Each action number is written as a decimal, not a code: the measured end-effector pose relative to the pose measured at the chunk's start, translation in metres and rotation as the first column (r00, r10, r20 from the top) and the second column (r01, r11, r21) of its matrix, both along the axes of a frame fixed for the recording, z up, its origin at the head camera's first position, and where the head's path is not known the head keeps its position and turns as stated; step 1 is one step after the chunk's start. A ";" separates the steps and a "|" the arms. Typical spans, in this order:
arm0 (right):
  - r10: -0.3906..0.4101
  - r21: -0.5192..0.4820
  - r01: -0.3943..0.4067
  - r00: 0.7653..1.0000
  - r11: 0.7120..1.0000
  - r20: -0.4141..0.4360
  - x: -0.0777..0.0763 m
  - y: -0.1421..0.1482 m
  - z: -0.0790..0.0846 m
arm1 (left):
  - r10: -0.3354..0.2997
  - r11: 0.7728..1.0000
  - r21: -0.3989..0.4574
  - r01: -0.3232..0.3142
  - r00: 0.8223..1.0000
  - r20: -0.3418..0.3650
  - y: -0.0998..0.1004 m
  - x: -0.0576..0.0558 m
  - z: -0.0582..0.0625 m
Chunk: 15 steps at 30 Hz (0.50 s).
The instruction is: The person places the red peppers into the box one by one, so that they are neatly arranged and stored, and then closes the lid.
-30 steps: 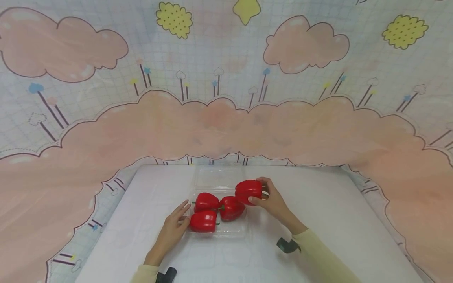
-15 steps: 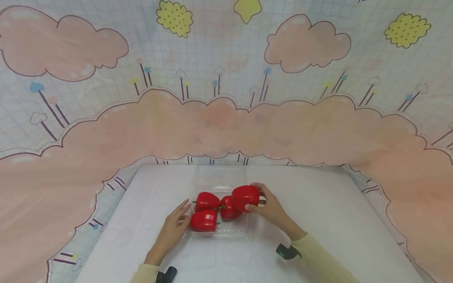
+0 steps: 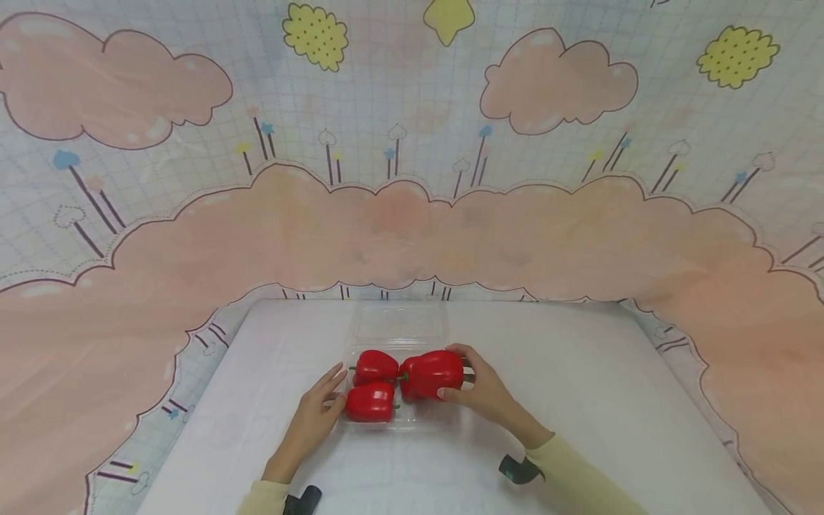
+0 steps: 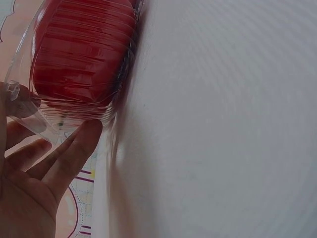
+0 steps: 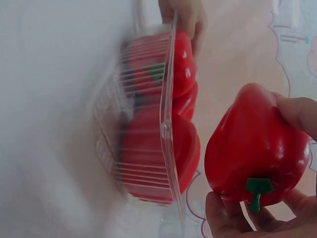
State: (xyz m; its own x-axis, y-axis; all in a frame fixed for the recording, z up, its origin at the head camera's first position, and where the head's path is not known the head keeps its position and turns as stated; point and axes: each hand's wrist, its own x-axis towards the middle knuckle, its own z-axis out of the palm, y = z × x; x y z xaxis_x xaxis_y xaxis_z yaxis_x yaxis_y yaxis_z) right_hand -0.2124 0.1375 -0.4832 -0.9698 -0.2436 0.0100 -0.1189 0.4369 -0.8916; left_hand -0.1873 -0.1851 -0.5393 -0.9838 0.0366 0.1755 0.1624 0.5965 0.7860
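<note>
Glossy red bell pepper with a green stem hangs in the grip of the right hand, over the right side of a clear ribbed plastic container; the right wrist view shows a gap between this pepper and the container's rim. Fingers and thumb curl round its body, and the stem points toward the palm.

At the container's left side, the left hand keeps its fingers loosely extended, the fingertips touching the outside of the ribbed wall.

Three more peppers crowd the container. One red pepper at its far left points its stem leftward; one at its near left points its stem right; the third red pepper sits right of these, partly covered by the held one and taking up room beneath it. Beyond the container lies its flat transparent lid, on the white worktop. Behind everything hangs a cloud-printed cloth.
</note>
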 end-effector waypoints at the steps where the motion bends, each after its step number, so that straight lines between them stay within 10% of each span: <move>1: 0.004 0.009 -0.004 1.000 1.000 0.000 0.001 -0.001 0.000 | -0.001 1.000 0.001 0.001 1.000 0.000 0.000 0.000 0.000; 15: 0.065 0.042 -0.063 0.996 0.997 -0.053 0.010 -0.008 -0.006 | -0.001 1.000 0.003 0.001 1.000 -0.001 0.001 -0.001 -0.001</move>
